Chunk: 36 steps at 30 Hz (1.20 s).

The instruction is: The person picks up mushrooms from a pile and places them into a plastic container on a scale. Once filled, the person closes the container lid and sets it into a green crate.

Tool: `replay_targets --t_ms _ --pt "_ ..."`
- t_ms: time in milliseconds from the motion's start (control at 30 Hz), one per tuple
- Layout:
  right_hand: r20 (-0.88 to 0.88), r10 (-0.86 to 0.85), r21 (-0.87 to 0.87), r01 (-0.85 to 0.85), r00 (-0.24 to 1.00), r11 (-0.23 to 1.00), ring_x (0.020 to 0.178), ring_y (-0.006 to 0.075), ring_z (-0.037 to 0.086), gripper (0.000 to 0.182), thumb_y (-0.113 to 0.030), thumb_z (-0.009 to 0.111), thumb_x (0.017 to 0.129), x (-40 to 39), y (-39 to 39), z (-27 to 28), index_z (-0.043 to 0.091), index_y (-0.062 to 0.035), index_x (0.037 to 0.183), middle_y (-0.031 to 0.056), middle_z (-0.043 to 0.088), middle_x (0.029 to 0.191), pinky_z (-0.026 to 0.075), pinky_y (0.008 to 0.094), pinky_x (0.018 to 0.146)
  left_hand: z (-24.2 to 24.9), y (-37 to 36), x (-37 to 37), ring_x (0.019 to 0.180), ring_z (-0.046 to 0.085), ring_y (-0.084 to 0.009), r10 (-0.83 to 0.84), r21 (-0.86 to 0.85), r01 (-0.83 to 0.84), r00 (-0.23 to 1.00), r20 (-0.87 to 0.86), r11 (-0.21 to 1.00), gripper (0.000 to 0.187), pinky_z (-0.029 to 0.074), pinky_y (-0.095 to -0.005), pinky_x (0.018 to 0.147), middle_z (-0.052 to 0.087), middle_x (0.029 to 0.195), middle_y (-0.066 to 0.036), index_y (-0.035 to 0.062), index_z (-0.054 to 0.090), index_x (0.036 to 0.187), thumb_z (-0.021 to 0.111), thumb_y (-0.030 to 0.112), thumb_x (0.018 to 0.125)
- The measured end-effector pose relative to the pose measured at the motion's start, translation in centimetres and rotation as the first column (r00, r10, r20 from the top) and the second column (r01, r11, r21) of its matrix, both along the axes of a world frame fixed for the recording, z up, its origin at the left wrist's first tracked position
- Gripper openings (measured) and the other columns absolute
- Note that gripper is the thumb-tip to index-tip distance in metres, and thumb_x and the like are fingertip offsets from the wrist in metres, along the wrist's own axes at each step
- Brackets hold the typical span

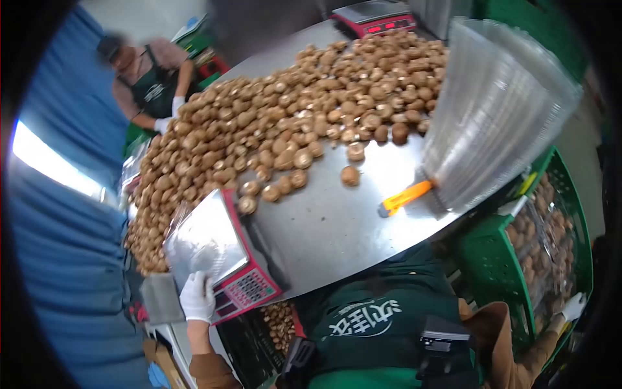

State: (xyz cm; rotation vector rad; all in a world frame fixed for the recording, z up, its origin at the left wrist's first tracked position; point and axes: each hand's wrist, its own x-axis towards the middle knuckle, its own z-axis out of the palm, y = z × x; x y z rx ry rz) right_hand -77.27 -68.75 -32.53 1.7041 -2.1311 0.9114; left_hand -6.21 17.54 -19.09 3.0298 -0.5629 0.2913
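Observation:
My left hand (pixel 197 298), in a white glove, is at the front edge of a red digital scale (pixel 249 288) with a silver pan. Its fingers are closed on the edge of a clear plastic bag (pixel 210 249) lying flat on the pan. My right hand (pixel 573 307), also gloved, reaches far right to the rim of a green crate (pixel 495 249). Its fingers look stretched out, with nothing visible in them. Inside the crate lie clear packs of mushrooms (pixel 541 240).
A large heap of brown mushrooms (pixel 285 123) covers the metal table (pixel 317 227). A stack of clear bags (pixel 499 110) and an orange utility knife (pixel 407 198) lie at the right. A second scale (pixel 376 23) stands at the back. A co-worker (pixel 152 84) handles mushrooms far left.

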Motion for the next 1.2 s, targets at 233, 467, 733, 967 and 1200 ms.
replay_targets --t_ms 233,467,733,967,1200 --pt "0.300 0.905 -0.457 -0.787 0.302 0.415 0.121 0.0226 0.061 0.036 -0.020 0.053 0.108 44.9 22.4 15.9 0.059 0.0028 0.136 0.0149 0.067 0.127 0.048 0.0339 0.107 4.3 -7.8 0.1 0.090 0.064 -0.0319 -0.094 -0.264 0.154 0.969 0.226 0.952 0.031 0.052 -0.0409 0.081 0.065 0.099 -0.015 0.0017 0.065 0.113 0.075 0.004 0.084" --pt "0.466 0.760 -0.003 -0.860 -0.453 -0.510 0.114 0.0367 0.062 0.036 -0.003 0.070 0.086 64.7 35.0 10.8 0.067 -0.0026 0.122 0.0189 0.062 0.127 0.049 0.0426 0.101 -3.9 -20.6 2.4 0.100 0.063 -0.0246 -0.203 -0.642 0.062 0.968 -0.148 0.765 0.040 0.054 -0.0336 0.083 0.063 0.115 -0.012 0.0034 0.064 0.125 0.073 0.006 0.087" --pt "0.361 0.932 0.105 -0.994 0.041 0.003 0.147 0.0505 0.025 0.072 -0.026 0.071 0.088 75.5 32.3 1.5 0.045 -0.0115 0.154 0.0322 0.026 0.158 0.024 0.0544 0.121 -10.7 -27.5 10.3 0.140 0.038 -0.0474 -0.099 -0.587 0.029 0.991 -0.088 0.809 0.069 0.034 -0.0530 0.116 0.044 0.149 -0.028 0.0035 0.048 0.145 0.078 0.020 0.085" --pt "0.341 0.793 0.070 -0.855 0.505 0.514 0.148 0.0588 0.016 0.088 -0.039 0.071 0.091 82.1 28.2 -1.8 0.025 -0.0178 0.163 0.0354 0.015 0.161 0.021 0.0616 0.120 -9.6 -42.4 22.0 0.144 0.032 -0.0519 -0.422 -0.458 0.377 0.907 0.005 0.805 0.075 0.032 -0.0578 0.116 0.037 0.157 -0.027 0.0139 0.045 0.153 0.075 0.039 0.089" --pt "0.246 0.778 0.114 -0.815 0.578 0.569 0.148 0.0532 0.023 0.061 -0.035 0.064 0.094 85.6 26.0 -2.4 0.051 -0.0186 0.152 0.0312 0.026 0.161 0.025 0.0600 0.119 -8.5 -55.4 29.4 0.155 0.017 -0.0456 -0.557 -0.143 0.544 0.760 -0.335 0.827 0.091 0.022 -0.0689 0.118 0.024 0.169 -0.015 0.0316 0.028 0.162 0.060 0.073 0.088"
